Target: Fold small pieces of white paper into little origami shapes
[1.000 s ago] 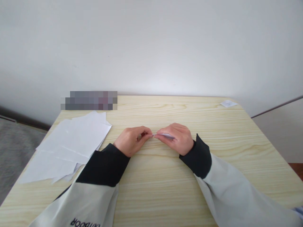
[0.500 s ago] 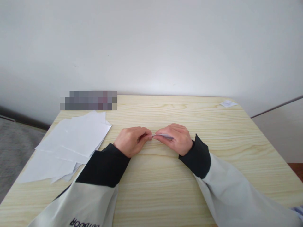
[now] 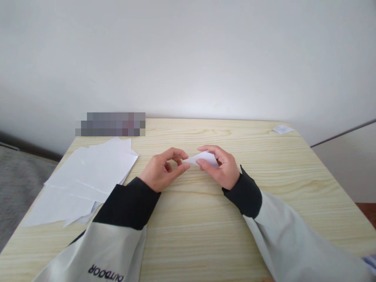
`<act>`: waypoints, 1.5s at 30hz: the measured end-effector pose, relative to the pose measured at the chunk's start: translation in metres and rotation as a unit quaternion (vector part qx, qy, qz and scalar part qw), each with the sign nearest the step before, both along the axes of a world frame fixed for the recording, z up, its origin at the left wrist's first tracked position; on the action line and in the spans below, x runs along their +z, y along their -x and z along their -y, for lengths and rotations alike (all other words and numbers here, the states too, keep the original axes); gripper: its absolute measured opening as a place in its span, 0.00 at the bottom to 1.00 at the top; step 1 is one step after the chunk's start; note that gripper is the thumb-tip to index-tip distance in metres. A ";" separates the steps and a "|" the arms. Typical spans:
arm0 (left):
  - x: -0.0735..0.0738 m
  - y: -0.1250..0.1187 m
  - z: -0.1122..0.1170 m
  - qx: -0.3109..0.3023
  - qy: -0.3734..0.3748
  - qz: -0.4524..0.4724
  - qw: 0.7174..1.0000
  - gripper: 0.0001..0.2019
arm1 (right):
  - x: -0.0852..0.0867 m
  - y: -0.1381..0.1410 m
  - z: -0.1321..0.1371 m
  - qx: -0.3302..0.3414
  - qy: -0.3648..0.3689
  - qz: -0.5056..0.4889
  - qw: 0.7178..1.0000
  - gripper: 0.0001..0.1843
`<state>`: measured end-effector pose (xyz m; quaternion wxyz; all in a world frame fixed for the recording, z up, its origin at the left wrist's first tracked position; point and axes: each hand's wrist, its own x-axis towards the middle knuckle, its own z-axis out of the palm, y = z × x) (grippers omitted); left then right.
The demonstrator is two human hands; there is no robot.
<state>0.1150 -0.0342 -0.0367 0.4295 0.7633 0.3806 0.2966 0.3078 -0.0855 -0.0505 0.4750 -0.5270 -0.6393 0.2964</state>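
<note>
Jutting from right hand (image 3: 225, 169), paper (image 3: 209, 157)

Table (image 3: 199, 223): sheets (image 3: 96, 168) obstruct left side; left hand (image 3: 158, 169) and right hand (image 3: 225, 167) obstruct centre; far middle passable.

the folded paper (image 3: 208, 156) is plain white, as are the loose sheets (image 3: 96, 164). the counter (image 3: 199, 235) is pale yellow with streaky wood grain. the 2 sleeves (image 3: 293, 231) are light grey with black cuffs (image 3: 123, 205), the left bearing black lettering (image 3: 105, 273). the wall (image 3: 188, 58) is greyish white, the floor (image 3: 26, 180) mottled grey.
</note>
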 end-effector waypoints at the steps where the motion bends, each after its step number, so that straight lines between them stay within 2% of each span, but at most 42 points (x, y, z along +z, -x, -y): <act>1: 0.000 -0.001 0.000 0.006 0.008 0.010 1.000 0.14 | 0.000 0.000 0.000 0.015 0.025 -0.038 0.999 0.17; 5: 0.005 -0.002 0.000 0.049 0.066 0.059 0.995 0.13 | -0.001 0.002 -0.002 0.042 0.069 -0.127 0.989 0.17; 8: 0.010 -0.002 -0.001 0.065 0.113 0.090 0.987 0.13 | -0.001 0.001 -0.004 0.026 0.037 -0.078 0.996 0.09; 11: 0.010 -0.002 -0.002 0.056 0.136 0.124 0.981 0.13 | 0.002 -0.001 -0.005 0.019 -0.009 -0.021 1.000 0.13; 14: 0.005 -0.003 -0.002 0.028 0.149 0.166 0.974 0.13 | 0.004 -0.003 -0.007 0.032 -0.015 -0.022 0.999 0.14; 19: -0.002 -0.004 -0.002 -0.038 0.144 0.178 0.973 0.22 | 0.005 -0.004 -0.007 0.089 0.088 -0.081 0.989 0.15; 22: -0.003 -0.004 -0.002 -0.040 0.136 0.180 0.973 0.20 | 0.006 -0.005 -0.007 0.137 0.131 -0.118 0.975 0.16; 25: -0.002 -0.003 -0.002 -0.048 0.125 0.188 0.973 0.17 | 0.004 -0.003 -0.007 0.160 0.133 -0.112 0.972 0.15; 27: 0.000 -0.003 -0.002 -0.043 0.120 0.196 0.972 0.16 | 0.002 -0.001 -0.007 0.135 0.109 -0.093 0.980 0.14; 30: 0.001 -0.003 -0.002 -0.026 0.114 0.205 0.972 0.14 | -0.001 0.003 -0.005 0.067 0.064 -0.068 0.993 0.18; 33: 0.000 -0.004 -0.002 -0.020 0.120 0.205 0.971 0.13 | -0.001 0.005 -0.003 0.029 0.037 -0.079 0.996 0.18; 39: 0.000 -0.003 -0.004 -0.009 0.116 0.186 0.976 0.14 | -0.001 0.005 -0.001 0.020 -0.010 -0.045 0.999 0.13; 45: -0.001 -0.004 -0.004 0.004 0.104 0.183 0.978 0.13 | 0.001 0.006 0.000 0.028 -0.031 -0.001 0.999 0.12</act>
